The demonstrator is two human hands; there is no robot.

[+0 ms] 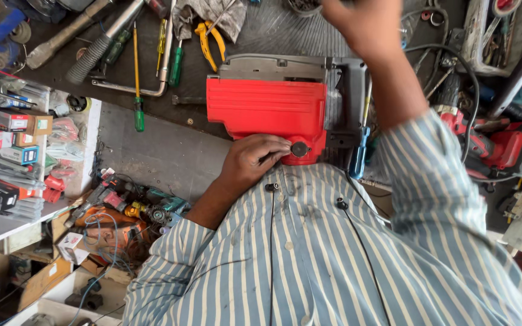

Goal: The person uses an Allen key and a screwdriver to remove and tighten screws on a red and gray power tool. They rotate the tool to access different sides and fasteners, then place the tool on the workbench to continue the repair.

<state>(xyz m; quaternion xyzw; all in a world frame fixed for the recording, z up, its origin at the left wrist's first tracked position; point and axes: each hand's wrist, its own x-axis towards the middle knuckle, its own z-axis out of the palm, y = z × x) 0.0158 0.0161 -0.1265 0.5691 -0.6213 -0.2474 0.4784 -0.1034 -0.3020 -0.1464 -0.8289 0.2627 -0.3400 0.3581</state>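
A red power tool (pixel 267 108) with a grey metal end (pixel 348 96) lies on the dark workbench (pixel 188 99), close to my striped shirt. My left hand (pixel 252 160) rests curled on its near edge, fingertips beside a round black cap (pixel 299 148). My right hand (pixel 351 24) is raised over the far side of the bench, above the tool's grey end. Its fingers are bent and partly cut off by the frame's top, so whether it holds anything stays unclear. A blue-handled screwdriver (pixel 359 154) leans against the tool's right side.
Yellow pliers (pixel 209 39), green-handled screwdrivers (pixel 138 115) and a grey hose (pixel 95 51) lie at the bench's left. Another red power tool (pixel 496 145) with a black cable sits at the right. Shelves of boxes (pixel 13 139) and a heap of old tools (pixel 122 211) fill the lower left.
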